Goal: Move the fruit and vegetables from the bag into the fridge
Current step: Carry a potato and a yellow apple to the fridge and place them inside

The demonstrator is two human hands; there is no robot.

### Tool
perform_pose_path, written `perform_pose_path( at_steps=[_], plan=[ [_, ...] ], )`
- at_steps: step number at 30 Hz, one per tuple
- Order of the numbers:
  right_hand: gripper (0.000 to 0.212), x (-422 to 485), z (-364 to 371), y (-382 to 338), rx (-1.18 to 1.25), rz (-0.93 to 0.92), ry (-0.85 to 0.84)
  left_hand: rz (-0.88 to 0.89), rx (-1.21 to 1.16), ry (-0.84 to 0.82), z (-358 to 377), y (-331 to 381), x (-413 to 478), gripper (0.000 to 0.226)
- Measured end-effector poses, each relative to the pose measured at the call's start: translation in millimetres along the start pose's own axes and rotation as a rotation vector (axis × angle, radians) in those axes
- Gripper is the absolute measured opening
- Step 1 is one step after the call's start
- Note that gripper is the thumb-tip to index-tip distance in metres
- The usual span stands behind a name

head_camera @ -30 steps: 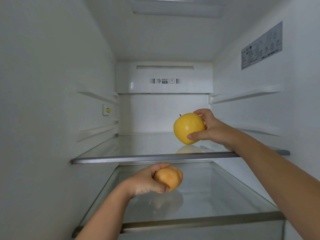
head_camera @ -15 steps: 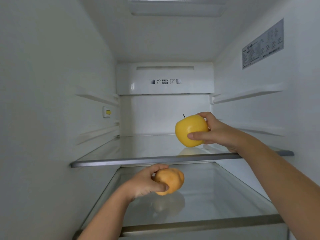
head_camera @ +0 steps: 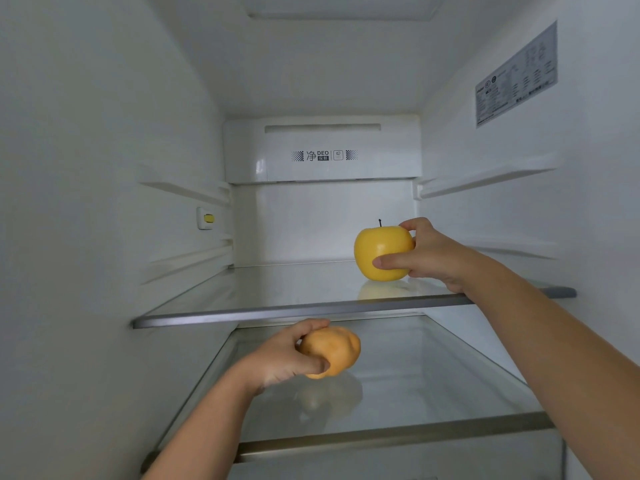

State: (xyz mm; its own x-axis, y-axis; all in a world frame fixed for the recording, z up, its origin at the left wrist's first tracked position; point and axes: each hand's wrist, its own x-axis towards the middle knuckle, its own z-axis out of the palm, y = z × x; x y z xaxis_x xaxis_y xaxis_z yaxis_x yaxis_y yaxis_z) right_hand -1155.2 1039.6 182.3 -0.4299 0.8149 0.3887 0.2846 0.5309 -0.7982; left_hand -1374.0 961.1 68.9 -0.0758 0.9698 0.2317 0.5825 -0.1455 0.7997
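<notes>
- An open fridge [head_camera: 104, 237] fills the view, white inside, with 2 glass shelves, 1 above the other, bare apart from what the hands bring to them.
- The upper shelf [head_camera: 277, 311] carries a yellow apple [head_camera: 379, 251] at its right side, stem up, seemingly touching the glass; the right hand [head_camera: 433, 256] grasps it, thumb in front and fingers behind, likely steadying it before letting go.
- The left hand [head_camera: 284, 358] is closed around a lumpy orange-yellow fruit [head_camera: 334, 351], held just above the lower shelf [head_camera: 398, 436], apparently to set it down there.
- The bag is out of view.
</notes>
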Motion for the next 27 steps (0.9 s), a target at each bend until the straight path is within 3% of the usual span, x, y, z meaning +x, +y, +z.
perform_pose_path(
  at_steps=[10,15,19,27],
  plan=[
    [0.094,-5,1,-4,-0.083,-0.048,-0.002,-0.015,0.010,-0.012,-1,6,-6,0.068],
    [0.093,-14,-3,-8,-0.106,-0.081,0.063,-0.035,0.099,0.016,2,14,-15,0.086],
    [0.076,-35,0,-12,-0.170,-0.132,0.166,-0.063,0.215,0.107,7,24,-25,0.088],
    [0.038,-103,26,3,-0.405,-0.454,0.462,0.139,0.470,0.513,41,35,-80,0.050]
  ],
)
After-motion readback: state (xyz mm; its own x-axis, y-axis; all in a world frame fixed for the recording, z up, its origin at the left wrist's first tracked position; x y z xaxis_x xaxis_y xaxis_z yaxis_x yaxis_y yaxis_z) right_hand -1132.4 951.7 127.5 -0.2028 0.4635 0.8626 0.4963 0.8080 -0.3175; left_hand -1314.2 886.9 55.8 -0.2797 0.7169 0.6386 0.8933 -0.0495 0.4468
